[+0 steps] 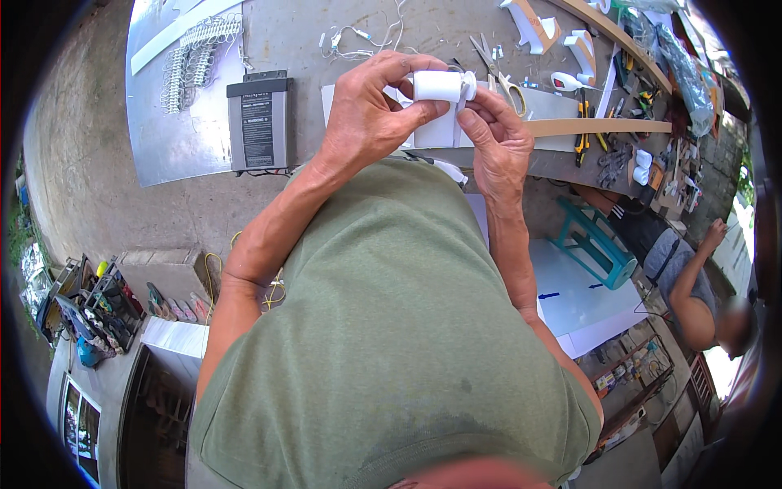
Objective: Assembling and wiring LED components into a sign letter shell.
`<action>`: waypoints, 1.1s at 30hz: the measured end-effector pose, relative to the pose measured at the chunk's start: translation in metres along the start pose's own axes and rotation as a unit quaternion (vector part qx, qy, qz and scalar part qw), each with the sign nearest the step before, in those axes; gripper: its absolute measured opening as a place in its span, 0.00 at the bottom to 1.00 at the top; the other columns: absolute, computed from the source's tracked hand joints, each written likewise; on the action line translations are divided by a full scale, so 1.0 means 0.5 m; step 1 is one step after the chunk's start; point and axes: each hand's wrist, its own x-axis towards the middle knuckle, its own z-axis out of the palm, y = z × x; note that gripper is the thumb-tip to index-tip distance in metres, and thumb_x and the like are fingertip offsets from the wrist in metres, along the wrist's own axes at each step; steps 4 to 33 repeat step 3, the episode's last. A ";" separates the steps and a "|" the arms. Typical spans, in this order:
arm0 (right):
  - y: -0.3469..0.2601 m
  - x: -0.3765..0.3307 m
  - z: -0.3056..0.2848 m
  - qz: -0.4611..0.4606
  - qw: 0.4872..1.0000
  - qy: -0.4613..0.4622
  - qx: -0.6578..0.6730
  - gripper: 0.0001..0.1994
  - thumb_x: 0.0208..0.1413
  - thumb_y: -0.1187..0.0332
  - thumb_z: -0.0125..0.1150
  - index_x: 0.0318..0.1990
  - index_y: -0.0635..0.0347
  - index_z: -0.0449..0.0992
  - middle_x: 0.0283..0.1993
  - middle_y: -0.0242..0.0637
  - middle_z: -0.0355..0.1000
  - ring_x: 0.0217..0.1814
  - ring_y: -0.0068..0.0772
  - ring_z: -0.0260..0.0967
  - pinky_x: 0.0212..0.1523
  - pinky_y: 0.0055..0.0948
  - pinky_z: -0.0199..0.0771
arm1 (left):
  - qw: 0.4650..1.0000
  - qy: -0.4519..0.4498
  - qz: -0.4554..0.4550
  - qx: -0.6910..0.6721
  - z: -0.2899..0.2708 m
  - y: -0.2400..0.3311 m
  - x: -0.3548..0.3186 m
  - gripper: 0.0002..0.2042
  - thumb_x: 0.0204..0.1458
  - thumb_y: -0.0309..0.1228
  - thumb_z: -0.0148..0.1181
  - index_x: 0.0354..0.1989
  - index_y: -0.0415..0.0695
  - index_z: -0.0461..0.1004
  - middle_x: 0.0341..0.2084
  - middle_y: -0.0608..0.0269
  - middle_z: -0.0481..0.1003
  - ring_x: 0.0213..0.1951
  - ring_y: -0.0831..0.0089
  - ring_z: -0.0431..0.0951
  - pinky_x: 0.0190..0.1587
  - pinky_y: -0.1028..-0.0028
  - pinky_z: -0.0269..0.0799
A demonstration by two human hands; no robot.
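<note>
A small white cylinder [437,85] with a rimmed, spool-like end is held up over the near edge of the table; I cannot make out exactly what it is. My left hand [371,106] grips its left side, thumb below and index finger along the top. At the rimmed end, my right hand [498,138] pinches with thumb and fingertips. A narrow pale strip [459,121] runs down from that end between the hands. Below them lies a white sheet [436,132], partly covered by my hands.
A grey power supply box [259,122] stands left of my hands, near joined LED modules [191,61]. Scissors [498,75], a curved brown strip [599,127] and a cutter [582,134] lie to the right. Beyond a teal stool [599,244], another person [672,261] is at the right.
</note>
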 end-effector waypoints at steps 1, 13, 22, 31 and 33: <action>0.001 0.000 -0.002 -0.005 1.000 -0.004 -0.009 0.15 0.58 0.79 0.66 0.53 0.64 0.79 0.54 0.39 0.75 0.54 0.30 0.75 0.56 0.29 0.79 | 1.000 0.000 -0.003 -0.007 0.001 -0.003 0.001 0.17 0.47 0.28 0.75 0.48 0.45 0.83 0.38 0.66 0.80 0.33 0.79 0.77 0.33 0.78 0.77; 0.009 0.000 -0.008 -0.017 0.999 -0.015 -0.031 0.18 0.58 0.79 0.66 0.56 0.63 0.77 0.59 0.41 0.73 0.56 0.32 0.75 0.57 0.30 0.79 | 1.000 -0.001 0.002 -0.017 0.001 -0.012 0.000 0.18 0.47 0.28 0.75 0.48 0.46 0.83 0.39 0.65 0.80 0.34 0.78 0.77 0.34 0.78 0.78; 0.009 0.000 -0.008 -0.017 0.999 -0.015 -0.031 0.18 0.58 0.79 0.66 0.56 0.63 0.77 0.59 0.41 0.73 0.56 0.32 0.75 0.57 0.30 0.79 | 1.000 -0.001 0.002 -0.017 0.001 -0.012 0.000 0.18 0.47 0.28 0.75 0.48 0.46 0.83 0.39 0.65 0.80 0.34 0.78 0.77 0.34 0.78 0.78; 0.009 0.000 -0.008 -0.017 0.999 -0.015 -0.031 0.18 0.58 0.79 0.66 0.56 0.63 0.77 0.59 0.41 0.73 0.56 0.32 0.75 0.57 0.30 0.79 | 1.000 -0.001 0.002 -0.017 0.001 -0.012 0.000 0.18 0.47 0.28 0.75 0.48 0.46 0.83 0.39 0.65 0.80 0.34 0.78 0.77 0.34 0.78 0.78; 0.009 0.000 -0.008 -0.017 0.999 -0.015 -0.031 0.18 0.58 0.79 0.66 0.56 0.63 0.77 0.59 0.41 0.73 0.56 0.32 0.75 0.57 0.30 0.79 | 1.000 -0.001 0.002 -0.017 0.001 -0.012 0.000 0.18 0.47 0.28 0.75 0.48 0.46 0.83 0.39 0.65 0.80 0.34 0.78 0.77 0.34 0.78 0.78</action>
